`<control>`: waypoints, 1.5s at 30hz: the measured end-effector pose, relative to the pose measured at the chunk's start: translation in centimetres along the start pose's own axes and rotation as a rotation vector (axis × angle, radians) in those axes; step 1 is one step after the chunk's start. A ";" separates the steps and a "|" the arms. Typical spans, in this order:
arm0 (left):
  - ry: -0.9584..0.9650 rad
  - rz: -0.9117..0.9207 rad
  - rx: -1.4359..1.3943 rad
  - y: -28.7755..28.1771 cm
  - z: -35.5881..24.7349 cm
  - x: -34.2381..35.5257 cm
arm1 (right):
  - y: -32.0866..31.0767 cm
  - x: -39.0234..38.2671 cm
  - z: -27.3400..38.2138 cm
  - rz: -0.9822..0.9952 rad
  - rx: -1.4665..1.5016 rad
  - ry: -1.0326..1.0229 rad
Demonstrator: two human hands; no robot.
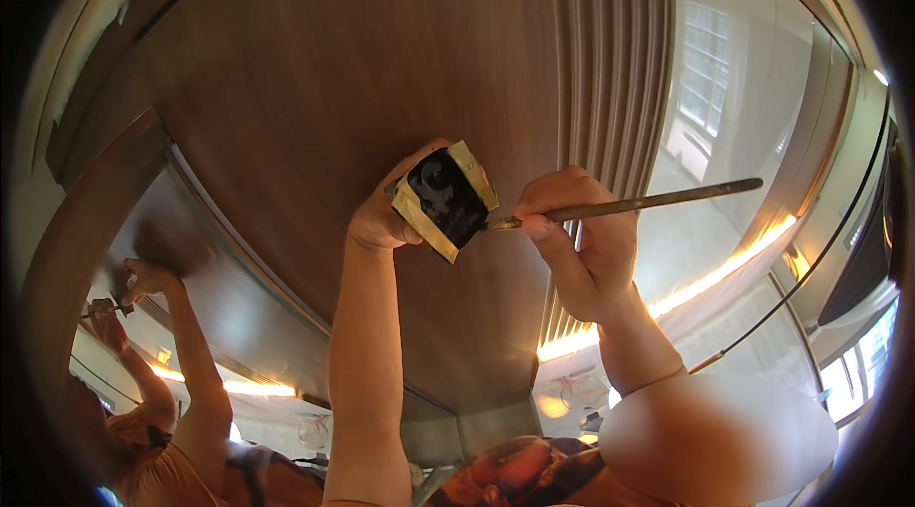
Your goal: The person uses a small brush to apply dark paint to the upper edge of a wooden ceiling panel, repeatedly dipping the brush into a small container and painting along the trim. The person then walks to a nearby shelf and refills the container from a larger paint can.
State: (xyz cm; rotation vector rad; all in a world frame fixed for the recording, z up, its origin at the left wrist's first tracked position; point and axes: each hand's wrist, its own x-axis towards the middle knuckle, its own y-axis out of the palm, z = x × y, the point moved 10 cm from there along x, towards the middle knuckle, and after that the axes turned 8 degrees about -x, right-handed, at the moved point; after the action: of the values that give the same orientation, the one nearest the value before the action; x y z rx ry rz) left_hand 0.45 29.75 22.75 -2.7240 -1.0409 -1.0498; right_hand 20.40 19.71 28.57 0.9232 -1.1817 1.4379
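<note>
Slim paintbrush (658, 198) at the right edge of a yellow-rimmed box (426, 229), between two raised hands.
Left hand (374, 219) clasps the box from its left side, black inside exposed; right hand (583, 238) pinches the brush low on its handle, near the bristles; the brush's long axis runs roughly left to right, bristles leftmost, toward the box, handle end well off to the right; whether bristles and rim touch, I cannot tell; the right hand is nearer the bristles; brown wood-grain panel (334, 78) lies beyond, fluted moulding (610, 59) to its right.
</note>
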 end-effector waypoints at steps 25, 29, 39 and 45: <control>-0.116 0.154 -0.342 3.1 0.3 1.9 | -15.8 18.2 -11.8 -0.782 0.870 -0.333; -0.084 0.140 -0.334 1.6 0.1 1.1 | -15.7 19.5 -13.1 -0.784 0.992 -0.390; -0.111 0.180 -0.452 2.7 0.1 1.3 | -16.6 21.2 -13.5 -0.809 0.999 -0.424; -0.181 0.172 -0.507 2.1 0.5 1.0 | -16.5 21.7 -13.5 -0.789 1.007 -0.415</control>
State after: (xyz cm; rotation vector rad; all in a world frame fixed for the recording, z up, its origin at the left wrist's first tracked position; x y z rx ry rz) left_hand 2.53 28.81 23.41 -3.2859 -0.5979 -1.1905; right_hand 32.93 37.93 49.43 2.1586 -0.1635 1.1346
